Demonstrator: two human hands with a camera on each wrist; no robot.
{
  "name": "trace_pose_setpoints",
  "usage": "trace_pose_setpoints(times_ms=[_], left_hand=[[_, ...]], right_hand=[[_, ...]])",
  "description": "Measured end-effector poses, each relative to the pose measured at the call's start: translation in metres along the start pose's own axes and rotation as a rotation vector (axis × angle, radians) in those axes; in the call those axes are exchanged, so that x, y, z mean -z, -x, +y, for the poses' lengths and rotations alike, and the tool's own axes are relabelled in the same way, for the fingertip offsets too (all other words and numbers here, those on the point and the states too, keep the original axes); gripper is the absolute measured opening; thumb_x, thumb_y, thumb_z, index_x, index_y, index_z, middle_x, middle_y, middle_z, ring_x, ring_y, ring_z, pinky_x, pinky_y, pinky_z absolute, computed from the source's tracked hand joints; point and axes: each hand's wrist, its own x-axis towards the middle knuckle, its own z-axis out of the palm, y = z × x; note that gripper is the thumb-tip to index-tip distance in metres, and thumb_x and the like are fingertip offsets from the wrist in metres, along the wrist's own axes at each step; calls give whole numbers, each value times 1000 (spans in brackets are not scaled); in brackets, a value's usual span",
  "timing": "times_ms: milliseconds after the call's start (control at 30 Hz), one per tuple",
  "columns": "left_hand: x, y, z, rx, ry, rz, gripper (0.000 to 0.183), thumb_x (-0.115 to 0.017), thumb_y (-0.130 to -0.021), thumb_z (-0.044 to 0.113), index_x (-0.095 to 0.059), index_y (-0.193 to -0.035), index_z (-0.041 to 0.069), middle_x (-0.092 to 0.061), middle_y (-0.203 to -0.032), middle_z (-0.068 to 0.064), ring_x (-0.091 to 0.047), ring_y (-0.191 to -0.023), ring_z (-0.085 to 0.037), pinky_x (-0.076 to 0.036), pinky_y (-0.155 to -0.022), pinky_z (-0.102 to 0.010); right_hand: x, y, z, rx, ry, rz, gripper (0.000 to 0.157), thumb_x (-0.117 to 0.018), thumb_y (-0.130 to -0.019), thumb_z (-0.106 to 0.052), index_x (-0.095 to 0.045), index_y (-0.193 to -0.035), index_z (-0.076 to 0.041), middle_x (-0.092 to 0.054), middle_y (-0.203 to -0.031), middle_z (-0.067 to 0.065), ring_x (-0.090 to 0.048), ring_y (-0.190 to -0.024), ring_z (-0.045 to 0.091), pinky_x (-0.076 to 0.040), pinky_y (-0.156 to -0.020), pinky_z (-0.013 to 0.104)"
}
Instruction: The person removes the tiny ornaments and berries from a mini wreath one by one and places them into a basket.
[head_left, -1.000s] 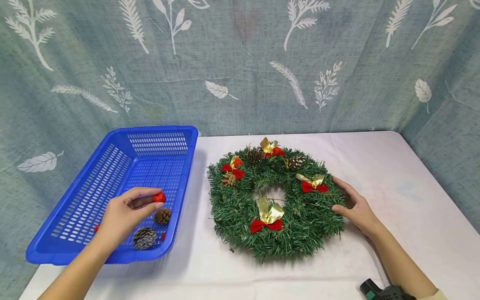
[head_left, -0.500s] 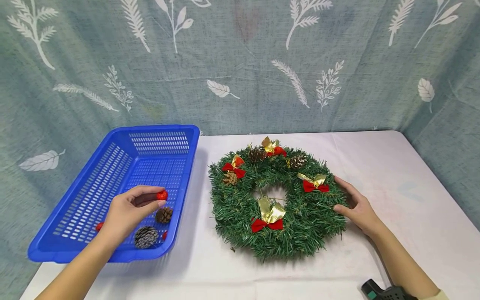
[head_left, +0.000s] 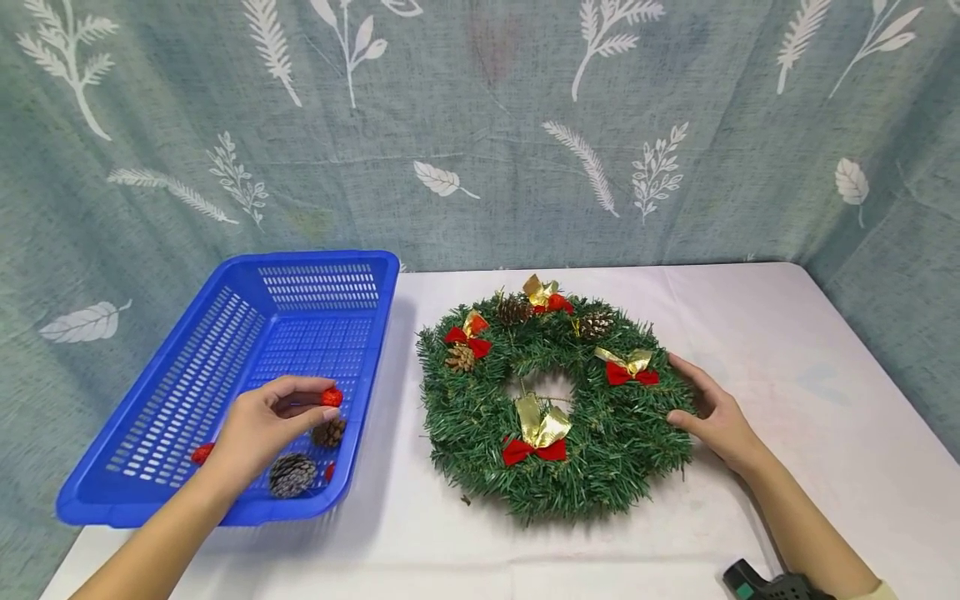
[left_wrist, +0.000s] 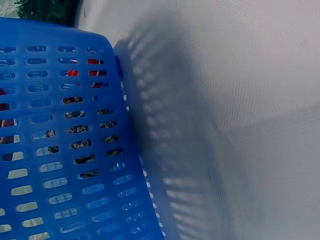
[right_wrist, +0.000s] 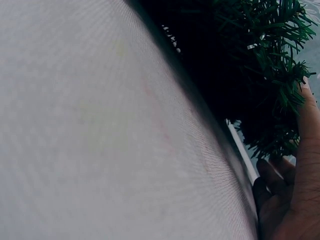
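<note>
Over the near part of the blue basket (head_left: 378, 333), my left hand (head_left: 258, 425) pinches a small red ball (head_left: 332, 397) between thumb and fingers. Below it in the basket lie a brown pine cone (head_left: 328, 432), partly covered by the thumb, and a grey frosted pine cone (head_left: 292, 476). A green wreath (head_left: 600, 450) lies flat on the table, bearing red and gold bows and several small pine cones. My right hand (head_left: 720, 421) grips its right edge, thumb on top and fingers round the outer side. In the right wrist view the thumb (right_wrist: 309, 115) touches the dark green needles.
Another red piece (head_left: 202, 452) lies by my left wrist in the basket, and a bit of red shows near its right wall. A black device (head_left: 772, 583) sits by my right forearm. A patterned curtain (head_left: 480, 125) hangs behind the white-covered table (head_left: 450, 550).
My left hand has shifted slightly right within the basket, with the red ball still pinched. The right hand and wreath stay in place.
</note>
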Motion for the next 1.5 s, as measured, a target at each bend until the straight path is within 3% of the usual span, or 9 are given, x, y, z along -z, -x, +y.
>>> trace_pose_setpoints(times_ms=[267,533,1000,1167,1500], left_hand=[[-2,0,0,-28,-7,-16,43,-71,-85,30,-63,-118,4,-68,-111,-10,-65,-90,2,-53,-76,-14],[-1,0,-1,-63,23,-16,45,-72,-85,26,-61,-122,3,-68,-106,10,-65,-91,1,-54,-77,-15],[1,6,6,-215,263,35,46,-69,-84,1,-55,-129,-1,-67,-110,11,-66,-97,-3,-55,-80,-19],[-1,6,14,-218,284,49,49,-69,-84,1,-53,-131,0,-65,-114,13,-65,-99,-3,-55,-80,-20],[-13,4,41,-231,224,81,54,-71,-84,7,-52,-134,6,-64,-119,10,-66,-100,-8,-55,-79,-21]], right_hand=[[0,1,-1,-6,1,-2,73,-63,-87,1,-26,-150,-9,-32,-143,-21,-29,-128,-12,-28,-98,2],[0,0,-2,1,0,-6,74,-63,-87,2,-26,-150,-8,-32,-144,-20,-29,-129,-11,-28,-99,2],[0,0,-2,-3,0,-4,72,-62,-88,0,-26,-150,-8,-32,-142,-22,-28,-128,-13,-27,-98,1],[-1,0,0,2,-9,-10,71,-62,-88,1,-26,-149,-8,-32,-143,-20,-28,-128,-12,-28,-98,2],[-1,-1,-1,3,-12,-2,73,-63,-87,2,-26,-149,-7,-33,-144,-20,-29,-128,-12,-27,-99,2]])
